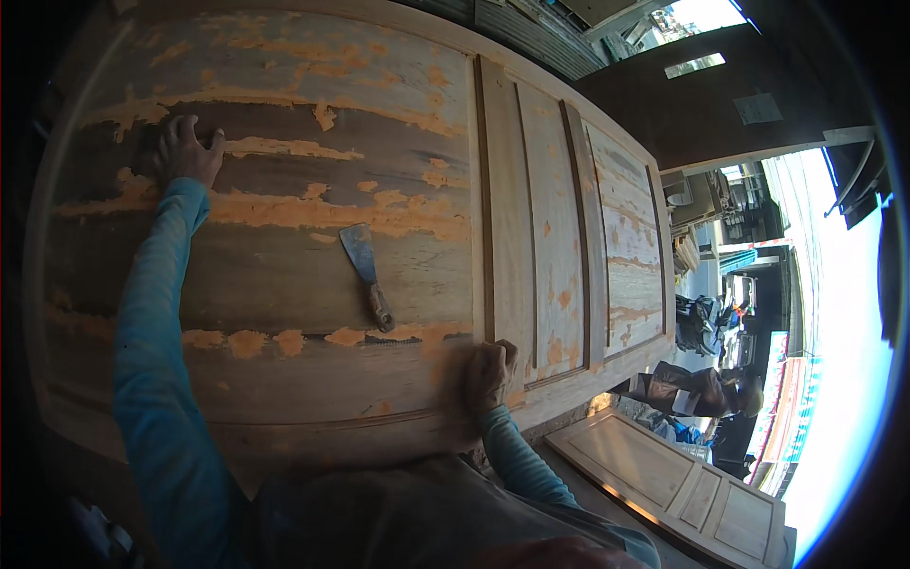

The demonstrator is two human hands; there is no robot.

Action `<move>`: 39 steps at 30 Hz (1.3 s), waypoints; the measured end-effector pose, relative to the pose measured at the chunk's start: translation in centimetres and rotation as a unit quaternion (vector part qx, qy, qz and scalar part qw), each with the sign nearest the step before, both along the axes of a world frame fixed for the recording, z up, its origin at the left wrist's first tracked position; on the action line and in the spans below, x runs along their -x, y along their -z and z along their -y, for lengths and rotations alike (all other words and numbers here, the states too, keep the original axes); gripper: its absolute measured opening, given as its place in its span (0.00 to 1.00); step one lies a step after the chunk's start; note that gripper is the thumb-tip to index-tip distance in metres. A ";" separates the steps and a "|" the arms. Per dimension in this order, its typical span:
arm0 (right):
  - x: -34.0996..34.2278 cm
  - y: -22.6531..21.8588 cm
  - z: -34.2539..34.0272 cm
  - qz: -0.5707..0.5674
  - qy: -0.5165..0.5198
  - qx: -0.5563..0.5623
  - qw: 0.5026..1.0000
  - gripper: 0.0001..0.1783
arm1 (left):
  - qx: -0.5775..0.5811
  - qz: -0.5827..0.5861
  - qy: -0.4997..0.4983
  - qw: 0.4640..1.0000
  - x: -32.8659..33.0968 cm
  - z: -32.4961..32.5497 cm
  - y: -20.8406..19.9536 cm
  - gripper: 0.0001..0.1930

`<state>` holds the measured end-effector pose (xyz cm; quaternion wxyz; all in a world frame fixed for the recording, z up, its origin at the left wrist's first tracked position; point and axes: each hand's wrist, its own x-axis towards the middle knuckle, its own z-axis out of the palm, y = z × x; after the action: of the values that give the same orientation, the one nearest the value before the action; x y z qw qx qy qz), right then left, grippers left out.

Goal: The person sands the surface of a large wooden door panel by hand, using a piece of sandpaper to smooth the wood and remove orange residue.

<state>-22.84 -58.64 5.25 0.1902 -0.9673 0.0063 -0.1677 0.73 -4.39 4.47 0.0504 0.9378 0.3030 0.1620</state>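
A large wooden door [284,394] lies before me, its panels streaked with orange filler [408,218]. My left hand [191,156] rests on the far left of the big panel, fingers spread, holding nothing that I can see. On the panel between my hands lies a putty knife [359,254] with a broad metal blade and a worn handle. Near the panel's lower right corner, by the raised frame strip, my right hand [489,375] is curled closed against the wood. A dark smear beside it is blurred, and whatever its fingers hold is hidden.
Right of me, beyond the door's near edge, is a second panelled door [654,474]. Another person [697,391] is further right, with a parked motorcycle [700,324] beyond. A dark board [711,100] stands past the door's far right corner.
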 end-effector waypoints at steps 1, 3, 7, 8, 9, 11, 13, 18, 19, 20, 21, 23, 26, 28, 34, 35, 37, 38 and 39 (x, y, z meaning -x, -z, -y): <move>-0.3 0.1 0.1 -0.010 0.008 0.004 1.000 0.08 | -0.008 0.007 0.000 1.000 0.0 -0.6 0.8 0.30; -3.0 0.4 0.1 -0.012 -0.007 -0.004 1.000 0.09 | -0.020 0.022 0.000 1.000 -0.4 -2.2 2.8 0.30; -1.2 -0.2 0.1 -0.014 -0.003 -0.005 1.000 0.11 | -0.018 0.017 0.002 1.000 -0.4 -1.7 2.3 0.30; 0.0 0.1 0.3 -0.016 -0.003 -0.004 1.000 0.11 | -0.019 0.020 0.006 1.000 -0.2 -2.1 2.9 0.30; 0.7 0.1 0.3 -0.016 0.000 0.007 1.000 0.11 | -0.019 0.026 0.010 0.999 -0.4 -2.4 3.1 0.30; 1.4 0.0 0.6 -0.022 0.008 0.039 0.999 0.11 | -0.020 0.031 0.006 0.999 -1.1 -1.6 2.8 0.30; -1.8 0.2 -0.1 -0.013 0.002 0.010 1.000 0.11 | -0.031 0.033 0.007 0.999 -1.2 -1.8 2.9 0.30; -1.7 -0.7 -0.4 0.011 -0.010 -0.050 0.999 0.07 | -0.028 0.041 0.006 0.999 -0.3 -2.9 4.1 0.30; -0.7 -0.4 -0.1 0.013 -0.011 -0.039 0.999 0.08 | -0.026 0.040 0.009 0.999 -0.6 -2.7 3.3 0.30; 1.0 -0.1 0.5 0.014 -0.012 -0.024 1.000 0.09 | -0.021 0.038 0.011 0.999 -0.6 -2.0 2.7 0.30; 2.1 0.1 0.7 0.008 -0.013 -0.012 1.000 0.09 | -0.017 0.029 0.014 0.999 -0.3 -1.5 2.4 0.30; 0.1 1.1 1.8 0.009 -0.013 0.002 1.000 0.09 | -0.014 0.032 0.010 0.999 -0.9 -1.0 2.1 0.30; -5.1 -1.1 -0.6 -0.028 -0.013 0.007 0.999 0.11 | -0.020 0.025 0.009 0.999 -0.7 -2.3 3.5 0.30; -5.4 -0.5 -0.6 0.003 -0.017 -0.002 1.000 0.11 | -0.023 0.029 0.008 0.999 -0.9 -3.0 4.2 0.31; -4.1 0.4 0.0 0.022 -0.044 -0.007 0.999 0.08 | -0.047 0.021 0.006 0.999 -1.1 -1.8 3.4 0.31; -6.6 0.0 -0.7 0.019 -0.050 -0.011 0.999 0.08 | -0.052 0.020 0.006 0.998 -0.8 -1.9 3.1 0.30; -12.9 0.3 -1.6 0.028 -0.064 -0.012 0.998 0.06 | -0.061 0.029 0.015 0.998 -0.4 -2.1 3.1 0.30; -16.3 0.7 -1.9 0.039 -0.069 -0.007 0.997 0.06 | -0.064 0.038 0.026 0.997 -0.4 -2.1 3.4 0.29; -19.7 0.8 -2.5 0.045 -0.078 -0.018 0.996 0.06 | -0.067 0.047 0.034 0.996 -0.3 -2.3 3.6 0.29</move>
<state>-3.09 -56.14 4.42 0.2199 -0.9528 -0.0748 -0.1955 1.05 -2.09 0.85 0.0067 0.9401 0.2567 0.2244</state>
